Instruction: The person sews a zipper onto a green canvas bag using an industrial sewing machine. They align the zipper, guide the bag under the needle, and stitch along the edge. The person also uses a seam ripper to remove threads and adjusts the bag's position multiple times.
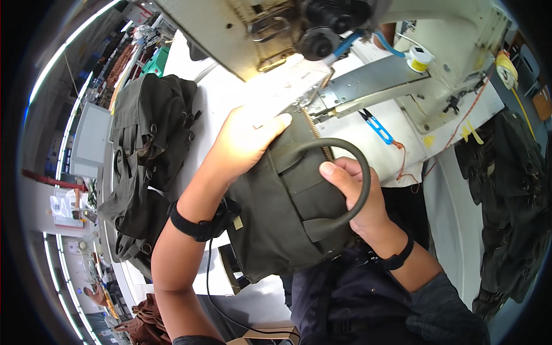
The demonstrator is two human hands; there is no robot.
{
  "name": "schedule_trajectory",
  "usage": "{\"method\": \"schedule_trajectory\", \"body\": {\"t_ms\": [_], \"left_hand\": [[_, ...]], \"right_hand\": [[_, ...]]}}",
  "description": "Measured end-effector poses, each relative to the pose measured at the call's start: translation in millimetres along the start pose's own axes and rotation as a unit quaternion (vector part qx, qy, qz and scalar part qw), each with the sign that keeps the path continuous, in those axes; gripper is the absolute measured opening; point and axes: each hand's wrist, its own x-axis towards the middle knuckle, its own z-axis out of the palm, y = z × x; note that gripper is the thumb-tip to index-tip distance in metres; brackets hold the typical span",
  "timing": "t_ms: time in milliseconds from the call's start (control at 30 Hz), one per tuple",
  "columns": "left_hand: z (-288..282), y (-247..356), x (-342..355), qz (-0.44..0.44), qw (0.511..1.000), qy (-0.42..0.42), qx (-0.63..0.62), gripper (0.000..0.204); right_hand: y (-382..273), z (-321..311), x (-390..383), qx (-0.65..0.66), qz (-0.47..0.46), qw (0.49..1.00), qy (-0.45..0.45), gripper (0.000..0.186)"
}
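A dark olive fabric bag [261, 215] with a thick rounded handle [363, 190] lies in front of me, its far end at the sewing machine's [376, 89] stitching area. Along the bag's right edge runs a brass-toothed zipper [315, 127]. My left hand [244, 144] is closed on the fabric close to the needle area, thumb on top; its other fingers are partly washed out by the lamp. On the right side, my right hand [359, 192] grips the bag's edge beside the zipper, thumb on top and fingers curled, with the handle arching over it.
Blue thread snips [376, 126] lie on the machine table, right of the bag. More dark olive bags [152, 115] are piled at the left, and others [509, 213] hang at the far right. A black cable [213, 293] trails below my left forearm. The machine head [230, 29] overhangs the work.
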Motion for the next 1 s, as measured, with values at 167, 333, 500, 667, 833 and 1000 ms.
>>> {"method": "schedule_trajectory", "body": {"t_ms": [167, 333, 500, 667, 833, 1000], "left_hand": [[-8.0, 2.6, 8.6, -0.051, 0.998, -0.038, -0.016, 0.027], [-8.2, -12.4, 16.1, 0.017, 1.000, -0.008, 0.016, 0.027], [-10.5, -10.8, 26.6, -0.011, 0.997, -0.030, -0.073, 0.029], [-16.6, -19.8, 39.9, -0.053, 0.991, -0.070, -0.099, 0.036], [-19.4, -34.8, 47.4, -0.041, 0.997, -0.047, -0.050, 0.034], [-32.2, -23.0, 45.9, -0.096, 0.993, -0.010, -0.069, 0.026]], "right_hand": [[3.7, -2.8, 9.8, 0.035, 0.013, 0.999, 0.015, 0.022], [4.9, -0.9, 10.7, -0.037, -0.053, 0.998, 0.019, 0.025], [0.3, 7.4, 22.0, -0.051, -0.087, 0.994, 0.032, 0.024], [-1.4, 9.3, 24.3, -0.161, -0.145, 0.976, 0.030, 0.028], [5.6, 8.6, 27.9, -0.142, -0.158, 0.977, 0.028, 0.029], [5.9, 15.6, 40.9, -0.144, -0.177, 0.973, 0.045, 0.026]]}}
